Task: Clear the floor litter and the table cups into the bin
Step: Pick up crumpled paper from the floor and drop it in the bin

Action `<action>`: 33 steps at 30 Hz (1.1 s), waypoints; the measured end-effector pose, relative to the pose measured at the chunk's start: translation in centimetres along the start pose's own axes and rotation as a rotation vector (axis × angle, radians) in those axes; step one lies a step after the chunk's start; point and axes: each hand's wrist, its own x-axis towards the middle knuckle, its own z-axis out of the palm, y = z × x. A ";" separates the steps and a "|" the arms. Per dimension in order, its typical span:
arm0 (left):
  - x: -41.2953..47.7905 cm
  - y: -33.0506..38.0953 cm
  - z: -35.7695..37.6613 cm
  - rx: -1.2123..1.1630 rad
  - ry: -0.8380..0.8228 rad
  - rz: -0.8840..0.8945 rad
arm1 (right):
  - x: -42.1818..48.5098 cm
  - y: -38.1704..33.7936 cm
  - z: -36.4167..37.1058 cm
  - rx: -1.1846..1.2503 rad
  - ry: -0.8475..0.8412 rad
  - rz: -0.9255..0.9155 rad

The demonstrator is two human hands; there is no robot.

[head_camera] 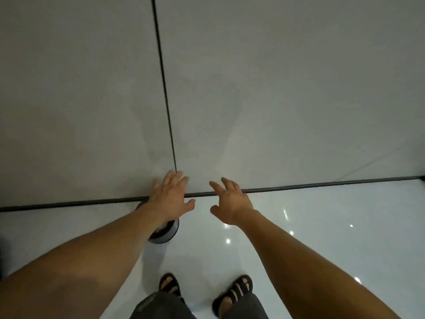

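My left hand [171,195] and my right hand [231,200] are both stretched out in front of me, fingers spread, holding nothing. Under my left wrist a small round bin [166,233] with a shiny metal wall stands on the floor against the base of the wall; my forearm hides most of it. Something dark shows inside its rim, too hidden to name. No litter or cups are in view.
A grey panelled wall [276,88] with a dark vertical seam fills the upper view. A dark skirting line [322,184] meets the glossy white floor [322,238]. My two sandalled feet [207,288] stand at the bottom centre.
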 end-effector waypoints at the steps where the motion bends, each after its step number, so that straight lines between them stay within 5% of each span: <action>1: -0.1 2.1 -1.0 0.024 0.001 0.037 | -1.8 1.8 -0.8 0.013 0.021 0.033; 9: -0.6 23.4 -5.4 0.198 -0.001 0.372 | -18.9 19.1 -2.9 0.219 0.196 0.343; 20: -8.2 60.1 -0.5 0.303 0.043 0.965 | -43.7 41.4 1.4 0.450 0.351 0.857; 33: -4.4 87.2 6.1 0.355 -0.134 1.236 | -53.7 60.4 3.8 0.589 0.371 1.250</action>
